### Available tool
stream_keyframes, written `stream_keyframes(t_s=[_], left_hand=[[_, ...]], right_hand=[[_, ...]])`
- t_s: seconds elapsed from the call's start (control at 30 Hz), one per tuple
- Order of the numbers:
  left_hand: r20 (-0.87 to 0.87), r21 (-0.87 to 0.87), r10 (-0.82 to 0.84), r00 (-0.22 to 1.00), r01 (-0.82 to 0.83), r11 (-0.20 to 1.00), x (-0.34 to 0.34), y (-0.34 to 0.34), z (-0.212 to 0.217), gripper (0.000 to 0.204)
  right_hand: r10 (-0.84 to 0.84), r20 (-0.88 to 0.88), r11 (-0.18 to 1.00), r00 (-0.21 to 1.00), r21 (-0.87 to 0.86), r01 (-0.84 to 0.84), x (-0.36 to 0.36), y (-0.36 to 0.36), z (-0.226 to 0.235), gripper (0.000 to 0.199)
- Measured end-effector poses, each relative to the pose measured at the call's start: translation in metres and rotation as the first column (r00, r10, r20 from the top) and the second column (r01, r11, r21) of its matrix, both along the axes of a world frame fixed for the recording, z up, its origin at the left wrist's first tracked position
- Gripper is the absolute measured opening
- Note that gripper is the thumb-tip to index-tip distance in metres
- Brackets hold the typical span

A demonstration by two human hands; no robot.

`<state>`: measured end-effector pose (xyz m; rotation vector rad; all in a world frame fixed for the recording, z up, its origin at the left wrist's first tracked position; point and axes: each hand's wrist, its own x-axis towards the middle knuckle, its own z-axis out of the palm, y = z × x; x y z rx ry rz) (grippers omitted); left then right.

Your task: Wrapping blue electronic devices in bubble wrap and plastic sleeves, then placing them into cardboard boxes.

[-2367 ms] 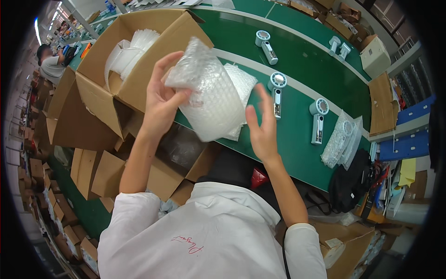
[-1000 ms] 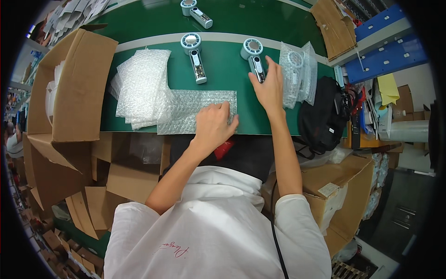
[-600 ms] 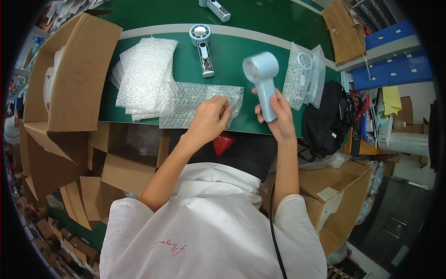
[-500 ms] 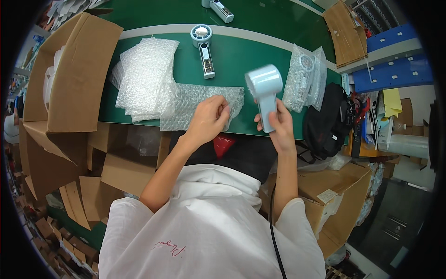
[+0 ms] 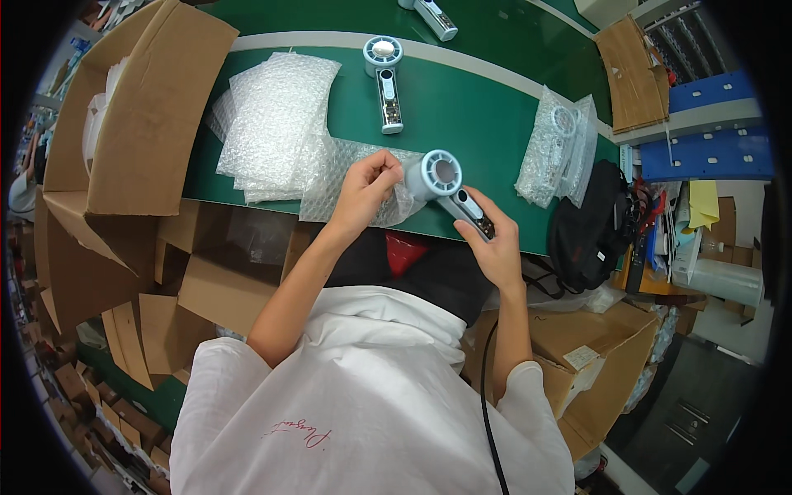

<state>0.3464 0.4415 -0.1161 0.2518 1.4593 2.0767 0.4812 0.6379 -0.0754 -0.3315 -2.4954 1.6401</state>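
My right hand gripped the fan by its stiff handle; my left hand pinched the bag, limp, slippery, light.

The pale blue handheld fan looks like smooth matt plastic; the clear bubble-wrap bag is glossy, bumpy film; the green table looks matt.
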Motion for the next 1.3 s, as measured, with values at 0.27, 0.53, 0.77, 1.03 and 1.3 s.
stream_keyframes(t_s=[0.27,0.53,0.77,1.03,1.3], left_hand=[[-0.195,-0.094,0.032,0.98,-0.051,0.994,0.013,0.011,0.015,0.007],[-0.931,-0.251,-0.169,0.323,-0.231,0.94,0.063,0.061,0.062,0.012],[-0.964,-0.143,-0.116,0.24,-0.098,0.985,0.078,0.074,0.063,0.011],[-0.79,0.081,0.007,0.613,0.093,0.992,0.062,0.092,0.108,0.004],[-0.362,0.193,-0.051,0.931,0.129,0.973,0.045,0.085,0.137,0.006]], right_hand=[[0.051,0.051,0.962,0.997,0.266,-0.063,0.01,-0.004,0.036,0.044],[0.111,0.197,0.81,0.974,0.55,-0.203,0.031,-0.001,0.081,0.044],[-0.216,0.316,0.562,0.924,-0.734,0.382,0.079,0.037,0.034,0.051],[-0.233,-0.01,0.695,0.972,-0.701,0.159,0.078,0.015,0.084,0.062],[-0.394,-0.38,0.783,0.837,0.338,0.523,0.032,-0.003,0.149,0.052]])
